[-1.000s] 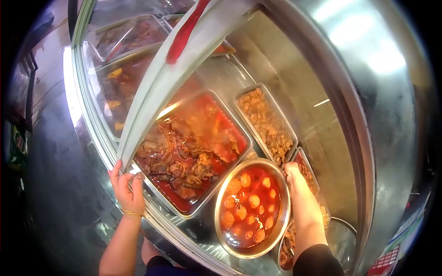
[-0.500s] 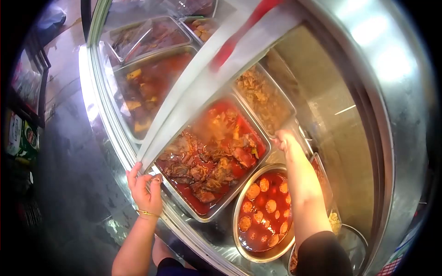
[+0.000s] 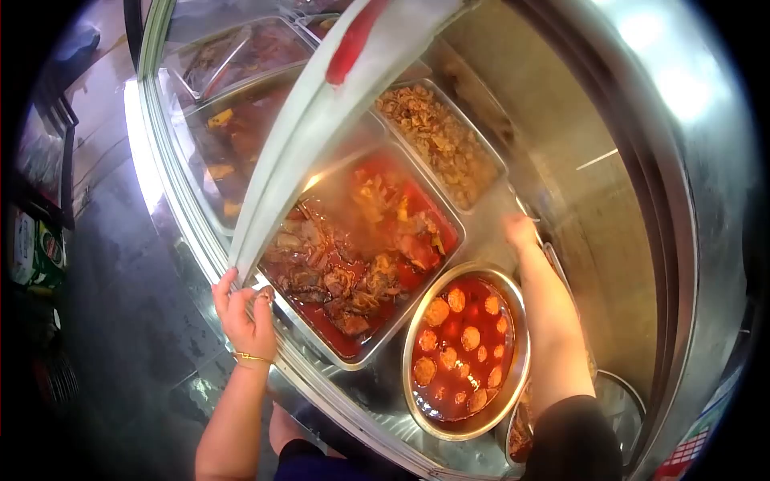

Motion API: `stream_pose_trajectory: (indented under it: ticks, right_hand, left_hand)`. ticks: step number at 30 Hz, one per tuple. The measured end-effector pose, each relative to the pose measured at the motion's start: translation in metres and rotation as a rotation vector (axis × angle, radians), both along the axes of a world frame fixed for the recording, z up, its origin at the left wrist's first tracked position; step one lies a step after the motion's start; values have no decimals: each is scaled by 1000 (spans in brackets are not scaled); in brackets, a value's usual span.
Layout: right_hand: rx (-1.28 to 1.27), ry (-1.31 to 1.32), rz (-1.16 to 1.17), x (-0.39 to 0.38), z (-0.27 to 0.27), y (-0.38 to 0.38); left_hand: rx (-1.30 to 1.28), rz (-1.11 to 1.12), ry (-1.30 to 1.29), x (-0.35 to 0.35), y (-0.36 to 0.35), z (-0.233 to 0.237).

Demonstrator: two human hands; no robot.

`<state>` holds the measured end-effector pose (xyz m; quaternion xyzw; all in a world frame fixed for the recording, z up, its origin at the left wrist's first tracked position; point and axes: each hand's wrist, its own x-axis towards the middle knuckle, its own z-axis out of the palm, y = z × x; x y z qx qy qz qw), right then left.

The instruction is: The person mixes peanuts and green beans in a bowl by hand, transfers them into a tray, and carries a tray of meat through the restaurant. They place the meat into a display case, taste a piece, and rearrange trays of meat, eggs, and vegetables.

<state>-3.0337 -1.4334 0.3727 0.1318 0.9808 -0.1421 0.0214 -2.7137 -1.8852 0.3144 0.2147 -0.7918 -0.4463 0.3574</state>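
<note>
My left hand (image 3: 245, 315) is at the lower edge of a curved glass panel (image 3: 277, 176) with a red mark, fingers closed on it. My right hand (image 3: 521, 230) reaches into the case, blurred, right of a tray of brown chopped food (image 3: 441, 144); what it holds, if anything, is hidden. Left of it sits a large square tray of meat in red broth (image 3: 353, 276). Below, an oval metal bowl (image 3: 523, 353) holds red broth with round slices.
More trays stand at the upper left, one with yellow pieces in broth (image 3: 220, 171). Curved metal rails (image 3: 180, 188) border the case on the left, and its steel wall (image 3: 593, 200) rises on the right. A round container (image 3: 622, 401) sits at the lower right.
My right hand has moved away from the corner of the brown food tray, to the right. The glass panel and my left hand sit slightly further left; the trays have shifted a little in view.
</note>
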Motion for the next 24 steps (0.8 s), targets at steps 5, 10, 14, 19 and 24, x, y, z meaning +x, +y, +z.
stream_pose_trajectory:
  ticks: [5, 10, 14, 19, 24]
  right_hand:
    - [1000, -258, 552, 78, 19, 78]
    - [1072, -431, 691, 105, 16, 100]
    - [1164, -458, 793, 91, 12, 89]
    - [1227, -513, 1013, 80, 14, 92]
    - [1228, -572, 1113, 82, 23, 90]
  left_hand:
    - [27, -2, 37, -1, 0, -4]
    - [10, -5, 19, -1, 1, -2]
    - [36, -21, 44, -1, 3, -2]
    - [97, -17, 43, -2, 4, -3]
    - [-35, 2, 13, -2, 2, 1]
